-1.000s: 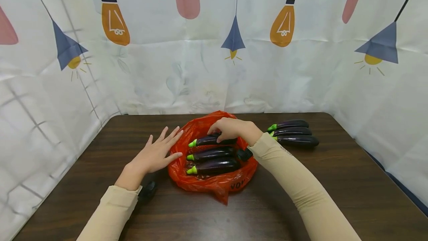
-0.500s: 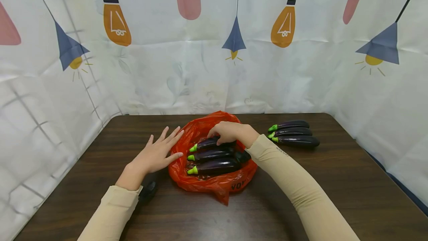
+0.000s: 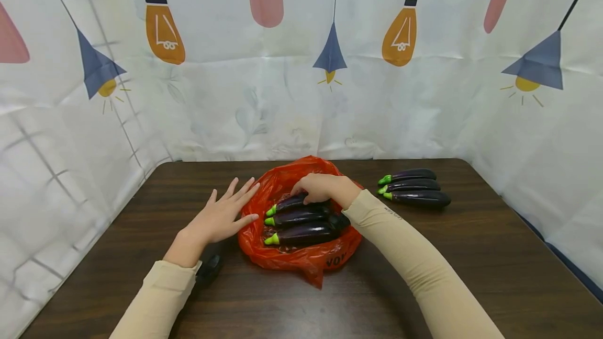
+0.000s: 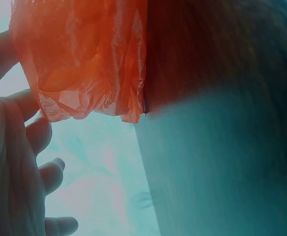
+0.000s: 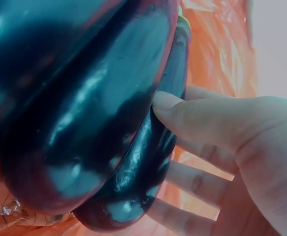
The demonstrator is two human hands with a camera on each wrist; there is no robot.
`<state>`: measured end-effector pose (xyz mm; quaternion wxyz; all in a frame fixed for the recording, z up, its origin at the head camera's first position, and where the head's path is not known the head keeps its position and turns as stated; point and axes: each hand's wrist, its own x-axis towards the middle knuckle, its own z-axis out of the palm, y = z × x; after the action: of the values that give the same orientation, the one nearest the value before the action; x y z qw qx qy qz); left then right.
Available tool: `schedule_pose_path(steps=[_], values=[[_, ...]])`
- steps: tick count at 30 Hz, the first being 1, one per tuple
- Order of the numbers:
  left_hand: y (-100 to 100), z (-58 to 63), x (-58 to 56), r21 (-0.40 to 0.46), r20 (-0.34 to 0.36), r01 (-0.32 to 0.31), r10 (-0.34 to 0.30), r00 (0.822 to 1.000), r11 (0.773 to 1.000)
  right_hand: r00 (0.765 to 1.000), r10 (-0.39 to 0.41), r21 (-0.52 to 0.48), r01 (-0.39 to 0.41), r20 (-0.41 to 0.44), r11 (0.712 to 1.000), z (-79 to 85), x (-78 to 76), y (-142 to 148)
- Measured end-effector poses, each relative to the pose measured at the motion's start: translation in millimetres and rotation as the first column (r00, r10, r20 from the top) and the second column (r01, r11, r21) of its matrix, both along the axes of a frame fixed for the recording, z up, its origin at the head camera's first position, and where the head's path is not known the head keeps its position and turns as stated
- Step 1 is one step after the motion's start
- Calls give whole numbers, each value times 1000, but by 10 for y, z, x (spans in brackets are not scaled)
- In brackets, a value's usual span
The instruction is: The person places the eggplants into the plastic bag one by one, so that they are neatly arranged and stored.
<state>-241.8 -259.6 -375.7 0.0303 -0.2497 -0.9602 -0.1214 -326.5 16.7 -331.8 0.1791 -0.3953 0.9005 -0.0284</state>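
Eggplant (image 3: pixel 291 203) farthest inside the red bag (image 3: pixel 282 259) lies crosswise, right hand (image 3: pixel 321 187) pinching it, left hand (image 3: pixel 218 217) spread at the bag's left

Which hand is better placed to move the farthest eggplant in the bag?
Probably the right hand: it holds that eggplant, while the left hand is spread at the left edge of the bag.
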Motion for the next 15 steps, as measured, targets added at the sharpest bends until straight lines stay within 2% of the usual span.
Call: schedule_pose_path(steps=[6,15], values=[[2,-1,-5,2,1,5,-5,1000,1000,1000,-16,26,16,8,1000,1,3,-47],[2,-1,1,-3,-5,-2,2,1000,1000,999,-34,5,34,33,999,-7,14,-51]])
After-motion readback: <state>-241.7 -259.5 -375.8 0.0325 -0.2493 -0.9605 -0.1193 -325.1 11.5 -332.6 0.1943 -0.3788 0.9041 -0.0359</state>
